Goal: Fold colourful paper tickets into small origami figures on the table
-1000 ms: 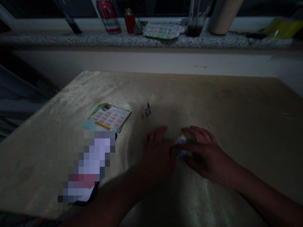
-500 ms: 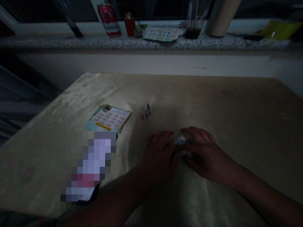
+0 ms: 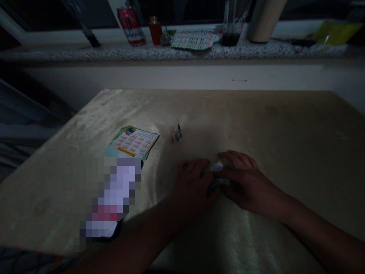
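A small piece of printed paper (image 3: 217, 166) lies on the table between my two hands, partly covered by their fingers. From its left side my left hand (image 3: 195, 184) closes on it, thumb and fingers near its lower edge. My right hand (image 3: 246, 182) pinches at its right side, index finger across the paper and thumb below. A small folded paper piece (image 3: 177, 134) stands on the table beyond my left hand. Farther left is a stack of printed sheets (image 3: 135, 141) with red and yellow print.
A phone (image 3: 114, 198), its screen pixelated, lies left of my left forearm on the table (image 3: 285, 121). Along the windowsill (image 3: 108, 54) stand a red can (image 3: 131, 26), a small red bottle (image 3: 155, 31), a printed packet (image 3: 194, 40), a glass (image 3: 231, 28) and a cylinder (image 3: 266, 23).
The fingers of both hands have shifted slightly around the paper, and my left thumb has moved a little to the right. The camera view has shifted slightly.
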`<control>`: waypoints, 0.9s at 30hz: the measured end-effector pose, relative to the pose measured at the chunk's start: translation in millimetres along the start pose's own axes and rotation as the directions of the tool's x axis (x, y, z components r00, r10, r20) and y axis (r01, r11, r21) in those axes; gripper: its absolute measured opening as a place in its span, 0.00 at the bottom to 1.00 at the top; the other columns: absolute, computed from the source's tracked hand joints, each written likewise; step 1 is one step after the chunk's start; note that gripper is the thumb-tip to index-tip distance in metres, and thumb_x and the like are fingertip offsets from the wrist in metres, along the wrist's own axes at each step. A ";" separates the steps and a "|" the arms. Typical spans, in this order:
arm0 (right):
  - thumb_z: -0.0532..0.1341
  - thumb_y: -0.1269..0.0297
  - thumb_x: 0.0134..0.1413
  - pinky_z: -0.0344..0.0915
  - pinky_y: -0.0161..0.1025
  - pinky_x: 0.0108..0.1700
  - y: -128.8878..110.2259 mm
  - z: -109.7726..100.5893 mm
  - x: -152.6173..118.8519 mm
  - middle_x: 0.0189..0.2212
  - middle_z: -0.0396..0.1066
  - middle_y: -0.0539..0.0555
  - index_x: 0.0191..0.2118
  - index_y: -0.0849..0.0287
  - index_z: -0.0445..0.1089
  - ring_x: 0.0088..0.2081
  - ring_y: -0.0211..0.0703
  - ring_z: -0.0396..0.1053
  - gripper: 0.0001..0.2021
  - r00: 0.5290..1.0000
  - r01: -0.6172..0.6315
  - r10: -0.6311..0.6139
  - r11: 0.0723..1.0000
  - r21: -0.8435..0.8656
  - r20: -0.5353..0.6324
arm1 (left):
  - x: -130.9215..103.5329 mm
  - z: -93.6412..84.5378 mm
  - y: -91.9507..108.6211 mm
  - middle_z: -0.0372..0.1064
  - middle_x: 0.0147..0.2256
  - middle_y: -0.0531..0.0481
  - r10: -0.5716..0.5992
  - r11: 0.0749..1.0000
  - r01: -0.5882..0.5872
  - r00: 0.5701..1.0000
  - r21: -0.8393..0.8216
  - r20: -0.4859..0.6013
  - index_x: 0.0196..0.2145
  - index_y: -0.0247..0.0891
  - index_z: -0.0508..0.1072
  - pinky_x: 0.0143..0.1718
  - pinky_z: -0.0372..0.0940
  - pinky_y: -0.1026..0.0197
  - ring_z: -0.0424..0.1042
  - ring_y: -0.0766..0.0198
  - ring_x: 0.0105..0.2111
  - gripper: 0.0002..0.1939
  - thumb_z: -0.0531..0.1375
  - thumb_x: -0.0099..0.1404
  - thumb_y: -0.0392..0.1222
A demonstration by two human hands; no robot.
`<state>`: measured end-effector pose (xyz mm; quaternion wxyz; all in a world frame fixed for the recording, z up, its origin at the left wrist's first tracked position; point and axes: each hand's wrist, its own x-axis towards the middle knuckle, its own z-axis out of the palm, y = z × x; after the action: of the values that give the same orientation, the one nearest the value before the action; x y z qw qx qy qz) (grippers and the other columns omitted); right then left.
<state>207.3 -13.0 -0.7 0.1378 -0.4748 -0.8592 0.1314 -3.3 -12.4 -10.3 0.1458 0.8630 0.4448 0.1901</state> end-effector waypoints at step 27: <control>0.64 0.69 0.54 0.53 0.66 0.64 -0.2 -0.3 -1.2 0.64 0.62 0.58 0.58 0.44 0.74 0.66 0.65 0.55 0.25 1.000 -0.004 0.003 1.000 0.016 0.016 | 6.3 -5.9 1.0 0.57 0.67 0.40 -0.210 0.972 0.216 0.975 -0.091 0.069 0.46 0.47 0.79 0.62 0.52 0.36 0.55 0.45 0.67 0.14 0.68 0.61 0.44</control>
<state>207.9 -14.1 -0.5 0.1344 -0.4742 -0.8584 0.1421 -2.0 -7.3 -3.4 0.2206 0.8073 0.5206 0.1693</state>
